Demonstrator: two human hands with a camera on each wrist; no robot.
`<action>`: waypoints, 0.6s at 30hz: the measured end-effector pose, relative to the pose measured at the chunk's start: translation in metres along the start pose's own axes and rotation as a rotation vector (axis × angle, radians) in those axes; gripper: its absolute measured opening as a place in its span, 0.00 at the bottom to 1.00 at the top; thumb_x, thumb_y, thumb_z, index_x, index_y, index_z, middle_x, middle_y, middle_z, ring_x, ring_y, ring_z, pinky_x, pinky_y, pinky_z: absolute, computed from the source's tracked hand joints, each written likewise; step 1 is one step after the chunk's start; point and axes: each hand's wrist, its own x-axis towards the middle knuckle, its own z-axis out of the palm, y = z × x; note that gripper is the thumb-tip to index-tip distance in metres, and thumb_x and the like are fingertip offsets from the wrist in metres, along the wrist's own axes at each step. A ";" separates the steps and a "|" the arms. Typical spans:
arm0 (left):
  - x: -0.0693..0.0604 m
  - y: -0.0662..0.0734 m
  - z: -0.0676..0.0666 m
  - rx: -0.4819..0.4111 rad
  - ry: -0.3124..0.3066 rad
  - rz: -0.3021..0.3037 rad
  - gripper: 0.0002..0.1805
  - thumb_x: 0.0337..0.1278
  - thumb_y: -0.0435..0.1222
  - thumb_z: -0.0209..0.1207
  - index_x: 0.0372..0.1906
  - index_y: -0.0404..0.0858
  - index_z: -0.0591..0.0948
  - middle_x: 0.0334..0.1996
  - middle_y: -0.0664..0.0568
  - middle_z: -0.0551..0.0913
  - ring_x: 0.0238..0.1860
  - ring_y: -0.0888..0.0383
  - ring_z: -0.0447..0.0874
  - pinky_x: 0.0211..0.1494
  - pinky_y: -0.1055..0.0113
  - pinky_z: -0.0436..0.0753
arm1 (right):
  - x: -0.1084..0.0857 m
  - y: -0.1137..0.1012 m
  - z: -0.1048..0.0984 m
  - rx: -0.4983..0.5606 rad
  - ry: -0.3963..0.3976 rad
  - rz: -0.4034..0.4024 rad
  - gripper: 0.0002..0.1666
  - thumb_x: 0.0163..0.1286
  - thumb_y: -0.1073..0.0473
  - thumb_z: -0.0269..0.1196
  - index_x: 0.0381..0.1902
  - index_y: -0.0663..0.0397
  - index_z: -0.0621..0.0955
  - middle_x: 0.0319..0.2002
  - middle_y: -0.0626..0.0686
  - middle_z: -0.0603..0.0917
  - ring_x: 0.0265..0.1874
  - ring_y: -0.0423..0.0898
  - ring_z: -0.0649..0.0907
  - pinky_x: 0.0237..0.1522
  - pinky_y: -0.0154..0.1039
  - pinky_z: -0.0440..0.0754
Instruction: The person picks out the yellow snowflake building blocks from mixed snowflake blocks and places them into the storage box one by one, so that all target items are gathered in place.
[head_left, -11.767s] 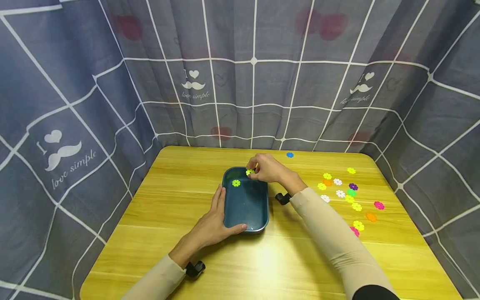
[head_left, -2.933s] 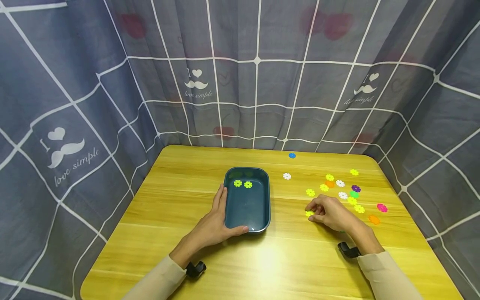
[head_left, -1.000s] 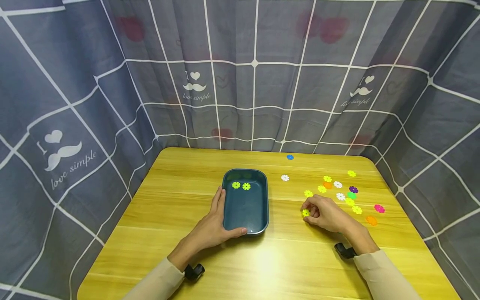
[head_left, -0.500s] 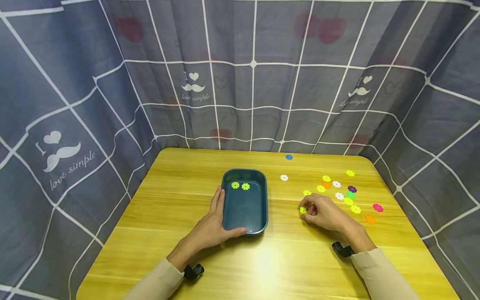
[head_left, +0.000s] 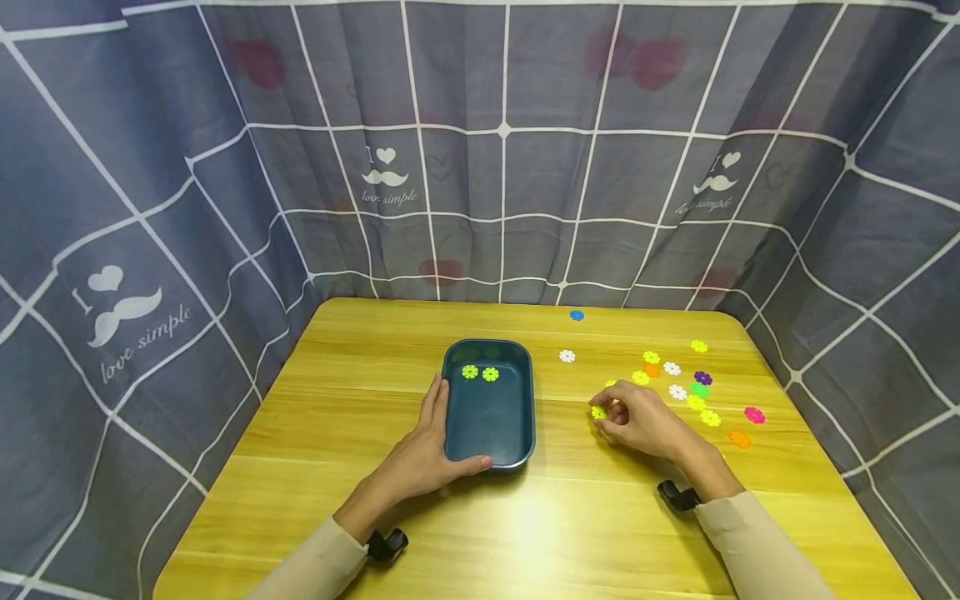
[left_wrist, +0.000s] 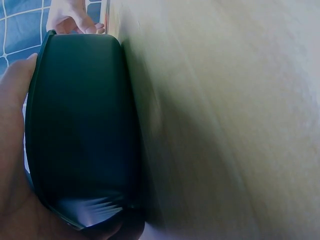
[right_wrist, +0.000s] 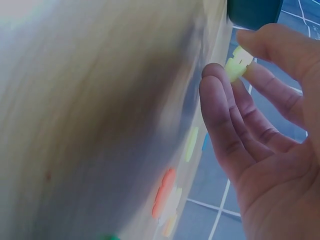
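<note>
My left hand (head_left: pixel 423 446) rests against the left side of a dark blue-green tray (head_left: pixel 491 429), fingers straight along its wall and thumb on the near rim. Inside the tray, two yellow-green flower-shaped discs (head_left: pixel 491 374) lie side by side near the far end. Right of the tray, my right hand (head_left: pixel 641 421) pinches a yellow slotted flower-shaped disc (right_wrist: pixel 239 64) between thumb and fingers, lifted off the table in the right wrist view. Another yellow disc (head_left: pixel 611 384) is partly hidden behind that hand.
Several flower-shaped discs lie scattered on the right, among them orange (head_left: pixel 739 438), pink (head_left: pixel 754 415) and purple (head_left: pixel 702 378) ones. A white disc (head_left: pixel 567 356) and a blue disc (head_left: pixel 577 315) lie apart from these. A grey checked curtain (head_left: pixel 465 167) surrounds the wooden table (head_left: pixel 360 358).
Earlier, my right hand was at the tray's far end with a yellow disc; two now lie inside. It has since picked up another yellow disc and moved slightly left and away. The left hand stays put.
</note>
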 end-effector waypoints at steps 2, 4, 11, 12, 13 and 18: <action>0.000 0.000 0.000 0.001 -0.002 -0.004 0.83 0.60 0.70 0.80 0.99 0.44 0.36 0.99 0.55 0.26 0.78 0.28 0.84 0.55 0.43 0.93 | 0.002 -0.001 0.001 -0.005 0.007 -0.009 0.15 0.71 0.64 0.84 0.54 0.56 0.94 0.42 0.47 0.89 0.34 0.30 0.83 0.38 0.31 0.88; 0.000 0.000 0.000 0.003 -0.002 -0.007 0.83 0.60 0.70 0.80 0.99 0.44 0.36 0.99 0.56 0.26 0.79 0.29 0.84 0.55 0.43 0.93 | 0.003 -0.002 0.002 -0.003 0.014 -0.019 0.15 0.71 0.64 0.83 0.54 0.56 0.94 0.43 0.47 0.90 0.34 0.30 0.83 0.38 0.32 0.88; -0.001 -0.001 0.000 -0.007 0.002 0.006 0.83 0.60 0.68 0.81 0.99 0.42 0.37 0.99 0.52 0.27 0.78 0.27 0.83 0.55 0.41 0.93 | 0.009 -0.006 0.006 0.007 0.020 -0.031 0.15 0.73 0.64 0.83 0.55 0.57 0.94 0.46 0.50 0.92 0.36 0.31 0.85 0.40 0.32 0.90; -0.001 -0.001 0.000 -0.005 0.001 0.002 0.83 0.60 0.69 0.81 0.99 0.43 0.36 0.99 0.53 0.27 0.79 0.27 0.83 0.56 0.40 0.93 | 0.010 -0.006 0.007 0.004 0.018 -0.030 0.15 0.73 0.64 0.82 0.56 0.57 0.94 0.47 0.50 0.92 0.36 0.31 0.85 0.40 0.32 0.90; 0.000 -0.001 0.000 -0.006 0.001 0.002 0.83 0.60 0.69 0.81 0.99 0.43 0.36 0.99 0.53 0.27 0.79 0.27 0.83 0.57 0.40 0.93 | 0.011 -0.007 0.007 0.004 0.016 -0.029 0.15 0.74 0.64 0.82 0.56 0.57 0.94 0.47 0.50 0.93 0.37 0.31 0.85 0.40 0.32 0.90; 0.000 -0.002 0.001 -0.006 0.000 -0.005 0.84 0.59 0.72 0.80 0.99 0.45 0.36 0.99 0.56 0.26 0.78 0.29 0.84 0.54 0.44 0.93 | 0.016 -0.009 0.009 0.004 0.016 -0.040 0.15 0.75 0.64 0.81 0.57 0.56 0.95 0.47 0.49 0.95 0.38 0.33 0.87 0.42 0.34 0.91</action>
